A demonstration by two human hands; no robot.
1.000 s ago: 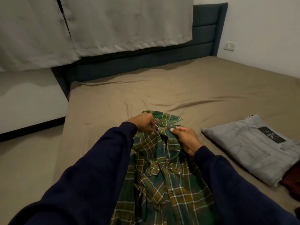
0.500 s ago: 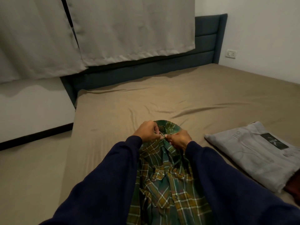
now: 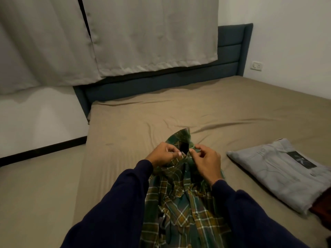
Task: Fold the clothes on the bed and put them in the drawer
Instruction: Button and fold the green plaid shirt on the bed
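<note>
A green and yellow plaid shirt (image 3: 180,208) lies lengthwise on the brown bed (image 3: 206,108), collar end away from me. My left hand (image 3: 161,155) pinches the left side of the collar opening. My right hand (image 3: 206,161) pinches the right side of the collar, fingers curled. A dark gap shows between the two collar edges. Both arms wear dark blue sleeves. No drawer is in view.
Folded grey trousers (image 3: 279,170) with a black label lie on the bed to the right, a dark red garment (image 3: 322,210) just beyond them at the frame edge. A dark blue headboard (image 3: 231,51), grey curtains and a wall socket (image 3: 256,65) stand behind. Floor lies left of the bed.
My hands have drawn slightly apart at the collar, opening a dark gap between its edges. The view has tilted up a little.
</note>
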